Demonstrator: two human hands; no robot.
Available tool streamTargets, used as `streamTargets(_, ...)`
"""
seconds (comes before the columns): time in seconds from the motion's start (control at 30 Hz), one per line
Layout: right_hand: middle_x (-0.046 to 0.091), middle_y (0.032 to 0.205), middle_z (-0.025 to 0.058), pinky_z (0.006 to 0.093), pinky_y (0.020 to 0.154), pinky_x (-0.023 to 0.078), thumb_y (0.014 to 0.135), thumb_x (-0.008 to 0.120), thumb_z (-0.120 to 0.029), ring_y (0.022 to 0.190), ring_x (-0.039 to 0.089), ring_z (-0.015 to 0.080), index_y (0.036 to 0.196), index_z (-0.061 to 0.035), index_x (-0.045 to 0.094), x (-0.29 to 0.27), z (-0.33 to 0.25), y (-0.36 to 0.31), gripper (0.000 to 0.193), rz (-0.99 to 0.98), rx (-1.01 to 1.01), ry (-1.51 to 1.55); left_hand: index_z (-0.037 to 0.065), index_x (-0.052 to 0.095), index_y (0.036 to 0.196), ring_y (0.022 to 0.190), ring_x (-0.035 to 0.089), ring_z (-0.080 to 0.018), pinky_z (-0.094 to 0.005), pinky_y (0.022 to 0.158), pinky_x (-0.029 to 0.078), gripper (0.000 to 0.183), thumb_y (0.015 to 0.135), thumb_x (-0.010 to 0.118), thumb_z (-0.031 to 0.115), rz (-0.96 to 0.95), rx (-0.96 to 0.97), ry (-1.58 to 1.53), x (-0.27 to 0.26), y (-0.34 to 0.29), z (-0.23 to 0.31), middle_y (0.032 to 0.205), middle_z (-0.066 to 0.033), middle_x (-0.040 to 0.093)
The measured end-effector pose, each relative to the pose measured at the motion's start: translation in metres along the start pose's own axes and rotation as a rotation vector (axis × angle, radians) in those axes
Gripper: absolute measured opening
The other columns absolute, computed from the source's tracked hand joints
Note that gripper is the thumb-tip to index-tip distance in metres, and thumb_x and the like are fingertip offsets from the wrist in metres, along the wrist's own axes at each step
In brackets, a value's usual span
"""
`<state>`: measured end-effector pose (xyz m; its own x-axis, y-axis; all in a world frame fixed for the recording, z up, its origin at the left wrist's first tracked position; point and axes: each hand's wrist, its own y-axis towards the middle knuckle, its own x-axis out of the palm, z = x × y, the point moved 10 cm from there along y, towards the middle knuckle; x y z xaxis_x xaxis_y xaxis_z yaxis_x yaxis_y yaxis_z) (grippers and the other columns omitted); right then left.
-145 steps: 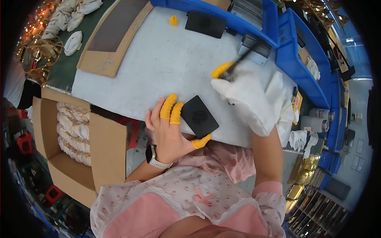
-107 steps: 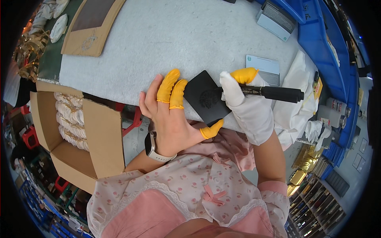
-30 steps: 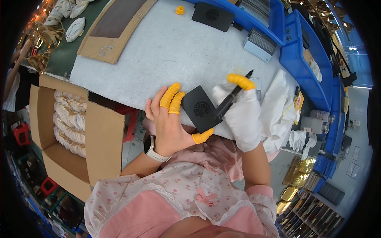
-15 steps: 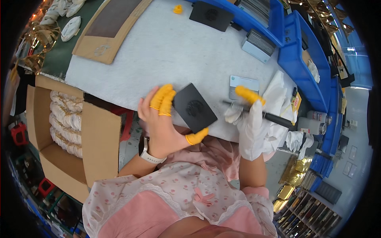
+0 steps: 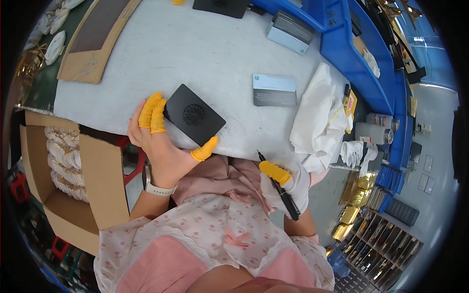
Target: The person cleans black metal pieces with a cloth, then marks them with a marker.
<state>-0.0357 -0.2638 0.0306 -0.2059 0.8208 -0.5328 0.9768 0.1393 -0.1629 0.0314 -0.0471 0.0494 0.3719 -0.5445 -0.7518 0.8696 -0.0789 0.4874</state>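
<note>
While held at the worktop edge:
Left hand: grip pinches black square plate by opposite edges; seemingly stiff, light, slippery.
Right hand: grip pressed round black pen.

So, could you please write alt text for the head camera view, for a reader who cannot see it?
A person's left hand in yellow finger cots holds a flat black square pad at the edge of a grey table. The white-gloved right hand holds a black pen near the lap.
</note>
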Motion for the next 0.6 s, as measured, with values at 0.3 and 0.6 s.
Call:
streamTargets(0.3,0.058,0.073,0.0082,0.0323,0.058,0.044,0.069,0.07,0.0,0.063,0.055,0.0242,0.091,-0.0057,0.058,-0.007,0.03,-0.029,0.025,0.072,-0.028,0.182,-0.003,0.044,0.118,0.117,0.035,-0.0339,-0.0457,0.095,0.022,0.086,0.056,0.08,0.044,-0.012,-0.005,-0.008,0.002,-0.001,0.003,0.124,-0.0157,0.044)
streamTargets(0.6,0.064,0.079,0.0064,0.0239,0.058,0.046,0.086,0.059,-0.011,0.065,0.057,0.0106,0.095,0.0009,0.056,-0.023,0.063,-0.062,0.015,0.689,0.458,0.576,-0.003,0.043,0.119,0.117,0.036,-0.034,-0.0446,0.096,0.023,0.086,0.057,0.079,0.045,-0.004,0.016,-0.009,0.002,0.0,0.003,0.124,-0.0158,0.045)
